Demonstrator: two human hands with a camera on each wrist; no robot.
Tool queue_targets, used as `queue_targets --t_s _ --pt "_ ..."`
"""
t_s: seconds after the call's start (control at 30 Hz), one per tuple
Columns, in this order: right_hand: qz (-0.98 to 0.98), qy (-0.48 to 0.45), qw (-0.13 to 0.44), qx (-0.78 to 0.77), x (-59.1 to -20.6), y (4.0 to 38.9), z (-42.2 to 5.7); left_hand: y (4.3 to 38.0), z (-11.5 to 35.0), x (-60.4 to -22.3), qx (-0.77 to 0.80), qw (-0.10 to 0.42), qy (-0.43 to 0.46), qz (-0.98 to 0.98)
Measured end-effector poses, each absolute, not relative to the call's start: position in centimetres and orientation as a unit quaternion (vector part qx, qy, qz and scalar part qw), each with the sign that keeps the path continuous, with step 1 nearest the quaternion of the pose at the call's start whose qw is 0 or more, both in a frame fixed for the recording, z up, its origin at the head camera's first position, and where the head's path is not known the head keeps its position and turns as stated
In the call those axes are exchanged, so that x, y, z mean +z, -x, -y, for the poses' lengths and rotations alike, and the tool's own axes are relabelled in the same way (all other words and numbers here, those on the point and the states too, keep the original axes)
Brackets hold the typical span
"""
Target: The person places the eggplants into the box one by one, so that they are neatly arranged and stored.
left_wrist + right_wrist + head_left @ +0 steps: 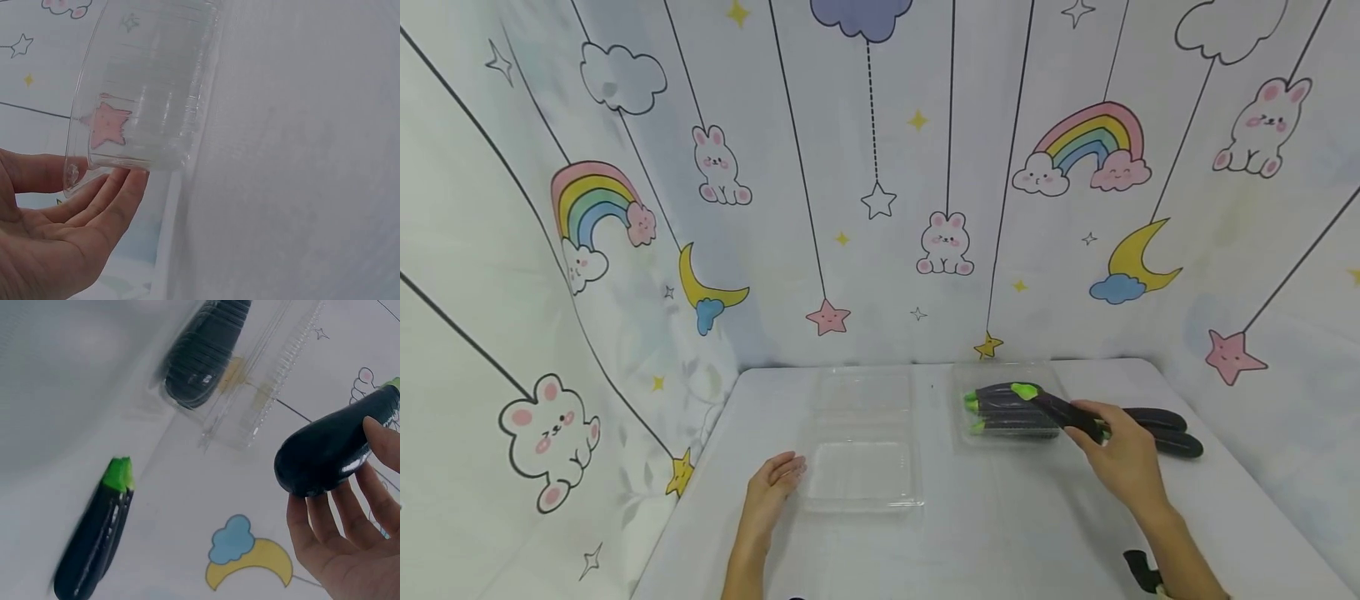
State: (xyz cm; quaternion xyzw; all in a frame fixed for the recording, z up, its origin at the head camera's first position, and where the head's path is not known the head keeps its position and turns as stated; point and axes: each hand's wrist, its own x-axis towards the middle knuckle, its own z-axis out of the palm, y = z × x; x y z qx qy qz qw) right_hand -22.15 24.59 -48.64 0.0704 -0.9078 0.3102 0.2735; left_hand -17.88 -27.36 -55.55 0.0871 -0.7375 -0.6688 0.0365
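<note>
My right hand grips an eggplant around its thick end, its green stem pointing left over a clear plastic box. In the right wrist view the thumb and fingers curve round the dark, glossy eggplant. Several eggplants lie side by side in that box, stems to the left. At the left, another clear plastic box stands open with its lid folded back. My left hand holds its left edge, with the rim between thumb and fingers.
Two loose eggplants lie on the white table, right of the filled box and partly behind my right hand. A black strap is near my right forearm. Patterned cloth hangs behind and beside the table.
</note>
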Motion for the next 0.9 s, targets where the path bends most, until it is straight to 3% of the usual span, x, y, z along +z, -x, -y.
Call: queue_targets --t_s 0.43,0.9 --pt "0.894 -0.109 0.291 0.323 -48.5 22.9 -22.2 18.0 27.2 -55.7 -0.673 0.036 -0.068 0.735" --pt "0.894 -0.134 0.267 0.334 -49.1 23.7 -19.4 18.0 27.1 -55.8 -0.684 0.028 -0.055 0.727"
